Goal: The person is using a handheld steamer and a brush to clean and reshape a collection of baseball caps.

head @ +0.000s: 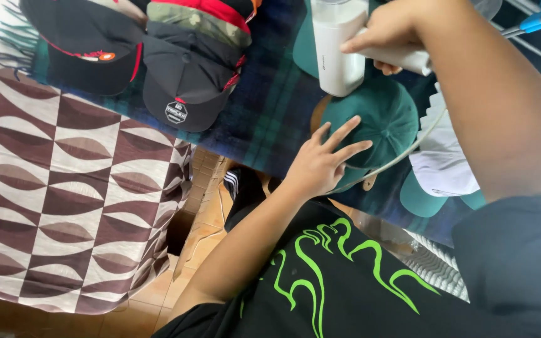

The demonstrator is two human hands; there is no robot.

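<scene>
My left hand (324, 158) rests with fingers spread on the side of a green cap (383, 116) that lies on a dark plaid cloth (264, 106). My right hand (386, 31) grips the white handle of a handheld garment steamer (339, 47), held just above the cap's far edge. A pale cord (408, 153) runs from the steamer across the cap's front.
Several dark caps (183, 87) are stacked at the top left on the plaid cloth. A white and green cap (443, 169) lies to the right. A brown and white patterned cloth (64, 181) covers the left. A drying rack (533, 22) stands top right. Tiled floor shows below.
</scene>
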